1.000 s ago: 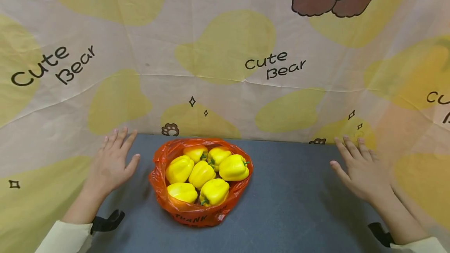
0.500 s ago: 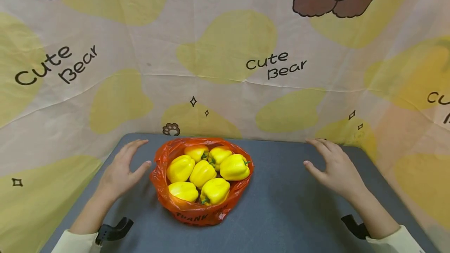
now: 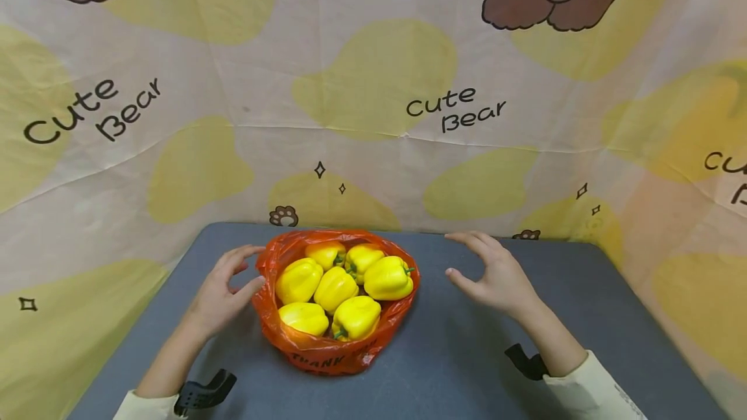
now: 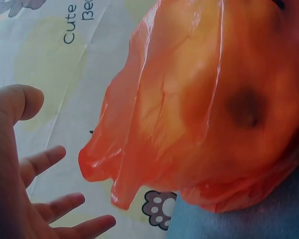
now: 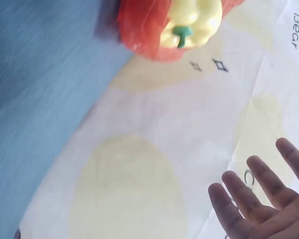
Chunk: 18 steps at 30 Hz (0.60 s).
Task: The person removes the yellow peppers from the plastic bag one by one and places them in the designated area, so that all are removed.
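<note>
I've got my left hand (image 3: 218,297) loosely spread, empty, just beside the red bag (image 3: 327,360); my right hand (image 3: 497,279), likewise, farther off. Between them, yellow peppers (image 3: 335,290) probably prop the bag wide.

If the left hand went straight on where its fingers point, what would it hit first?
Probably the red bag: the left hand points at its left side, though depth is hard to judge.
</note>
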Motion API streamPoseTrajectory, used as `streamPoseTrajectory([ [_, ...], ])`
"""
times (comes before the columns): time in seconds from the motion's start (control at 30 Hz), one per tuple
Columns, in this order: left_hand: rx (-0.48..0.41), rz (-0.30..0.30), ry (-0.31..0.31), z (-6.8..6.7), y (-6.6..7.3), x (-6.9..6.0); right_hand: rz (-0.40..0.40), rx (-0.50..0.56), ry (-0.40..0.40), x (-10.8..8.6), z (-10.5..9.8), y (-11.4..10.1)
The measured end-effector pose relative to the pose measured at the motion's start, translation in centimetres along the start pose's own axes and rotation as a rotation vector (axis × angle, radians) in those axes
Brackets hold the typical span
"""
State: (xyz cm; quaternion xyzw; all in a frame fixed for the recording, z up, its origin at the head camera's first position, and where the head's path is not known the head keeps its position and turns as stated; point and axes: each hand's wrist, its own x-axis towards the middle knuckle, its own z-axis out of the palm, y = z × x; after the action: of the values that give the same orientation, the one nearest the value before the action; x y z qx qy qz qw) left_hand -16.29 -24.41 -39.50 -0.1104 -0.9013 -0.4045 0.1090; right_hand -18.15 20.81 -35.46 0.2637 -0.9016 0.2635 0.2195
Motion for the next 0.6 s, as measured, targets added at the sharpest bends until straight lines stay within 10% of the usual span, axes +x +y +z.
streamPoseTrajectory([
  [0.6, -0.004, -0.011, -0.033, 2.1, 0.4, -0.3, 0.009, 0.226, -0.164, 2.1, 7.2, -2.2],
])
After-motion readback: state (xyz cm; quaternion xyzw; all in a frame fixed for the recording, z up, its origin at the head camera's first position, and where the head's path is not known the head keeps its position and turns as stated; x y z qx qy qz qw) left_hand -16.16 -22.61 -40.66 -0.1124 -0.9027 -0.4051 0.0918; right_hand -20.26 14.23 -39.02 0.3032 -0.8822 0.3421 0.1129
